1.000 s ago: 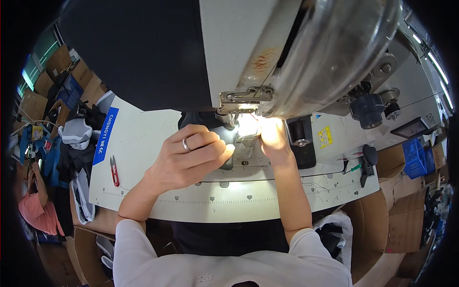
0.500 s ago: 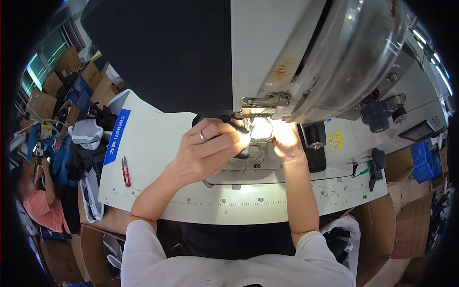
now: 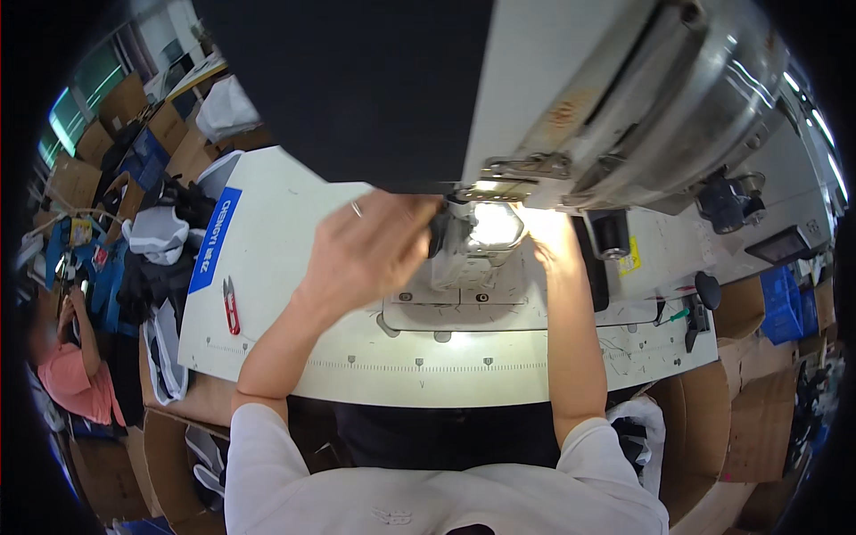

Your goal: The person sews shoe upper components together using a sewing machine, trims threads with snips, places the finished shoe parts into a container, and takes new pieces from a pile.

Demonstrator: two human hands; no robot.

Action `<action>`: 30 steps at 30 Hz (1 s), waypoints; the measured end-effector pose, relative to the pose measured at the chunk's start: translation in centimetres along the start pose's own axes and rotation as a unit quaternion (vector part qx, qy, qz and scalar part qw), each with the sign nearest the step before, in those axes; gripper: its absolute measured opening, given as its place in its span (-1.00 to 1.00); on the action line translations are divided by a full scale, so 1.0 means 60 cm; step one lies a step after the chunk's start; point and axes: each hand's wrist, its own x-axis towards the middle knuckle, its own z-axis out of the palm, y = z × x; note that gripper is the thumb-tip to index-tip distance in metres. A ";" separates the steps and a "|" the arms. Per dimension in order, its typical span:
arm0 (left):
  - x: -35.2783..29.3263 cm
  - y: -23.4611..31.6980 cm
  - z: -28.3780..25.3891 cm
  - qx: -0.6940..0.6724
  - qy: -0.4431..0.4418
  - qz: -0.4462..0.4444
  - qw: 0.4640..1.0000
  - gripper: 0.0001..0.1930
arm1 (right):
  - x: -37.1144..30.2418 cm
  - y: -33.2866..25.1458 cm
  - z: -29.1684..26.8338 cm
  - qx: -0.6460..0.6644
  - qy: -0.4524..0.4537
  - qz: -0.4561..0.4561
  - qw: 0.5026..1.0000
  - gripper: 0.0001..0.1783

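Observation:
My left hand [image 3: 370, 245], with a ring on one finger, is at the left of the lit sewing area of an industrial sewing machine [image 3: 526, 98]. Its fingers are curled and blurred by motion, closed at a dark piece, apparently fabric [image 3: 437, 234]. The dark piece is partly hidden by the hand and the machine head. On the other side of the bright work light, my right hand [image 3: 553, 241] is close against the machine's sewing arm [image 3: 477, 263]. Glare washes out its fingers, so their grip cannot be made out.
Red-handled thread snips [image 3: 232, 308] lie on the white table [image 3: 267, 232] at left. A dark stand with a green-handled tool [image 3: 691, 321] is at right. Cardboard boxes [image 3: 691, 428] flank me below. Dark and white pieces [image 3: 160, 236] are piled left, near another person [image 3: 80, 374].
My left hand has moved slightly up and away from the needle area, and the dark piece has shifted with it. My right hand stays beside the light. The whole view has shifted slightly.

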 end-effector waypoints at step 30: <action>-0.004 -0.013 -0.002 -0.434 -0.117 -0.367 0.814 -0.59 | -0.266 -0.148 0.154 -0.330 -0.141 -0.068 0.931 -0.58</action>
